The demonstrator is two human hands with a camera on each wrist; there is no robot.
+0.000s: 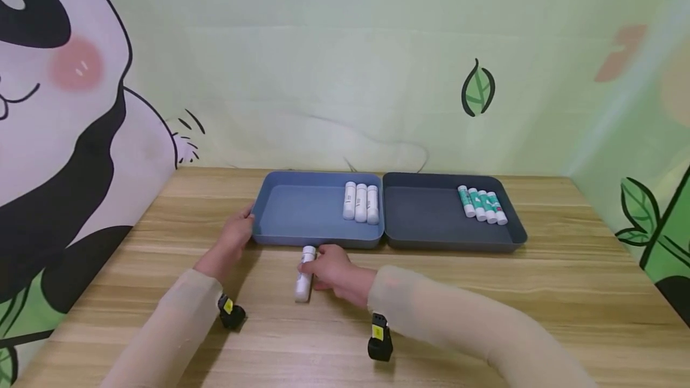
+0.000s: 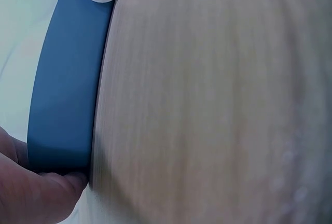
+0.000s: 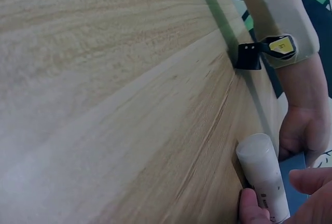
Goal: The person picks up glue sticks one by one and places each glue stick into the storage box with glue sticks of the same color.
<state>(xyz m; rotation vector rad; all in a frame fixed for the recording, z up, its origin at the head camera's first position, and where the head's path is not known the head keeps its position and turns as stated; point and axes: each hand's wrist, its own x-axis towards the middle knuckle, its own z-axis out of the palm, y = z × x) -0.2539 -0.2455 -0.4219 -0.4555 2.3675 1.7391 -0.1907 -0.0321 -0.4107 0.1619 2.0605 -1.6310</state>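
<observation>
My right hand pinches a white cylindrical stick with a cap in front of the blue tray, between thumb and fingers. In the right wrist view the stick shows its round end and small print. My left hand grips the left end of the blue tray; the left wrist view has thumb and fingers about its corner. Three similar white sticks lie side by side at the right end of this tray.
A dark grey tray stands right of the blue one, touching or nearly so. Several green-and-white sticks lie in a row at its right end. Both trays sit on a wooden table before a printed backdrop.
</observation>
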